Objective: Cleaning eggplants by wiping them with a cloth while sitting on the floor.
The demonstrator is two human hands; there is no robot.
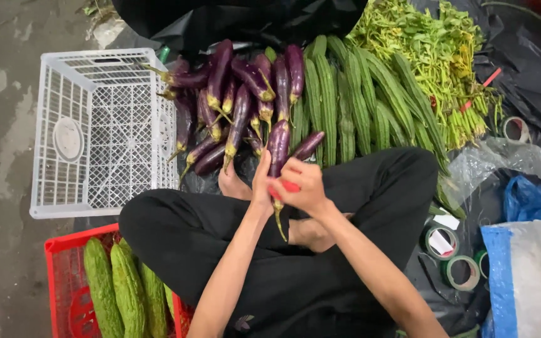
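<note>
Both hands grip one long purple eggplant over crossed legs, produce spread all around.

From the left: an empty white crate (pixel 104 134) on the floor, a red crate (pixel 57 263) of bitter gourds (pixel 126 291) below it. The eggplant pile (pixel 233 103) lies just ahead. The left hand (pixel 262 184) and right hand (pixel 302 184) are both closed on the held eggplant (pixel 278 147), stem toward the lap; a red band (pixel 289 186) shows at the fingers. Rightward: ridged gourds (pixel 352 100), leafy greens (pixel 433 56), tape rolls (pixel 452 256), a blue-edged sack (pixel 527 275).
</note>
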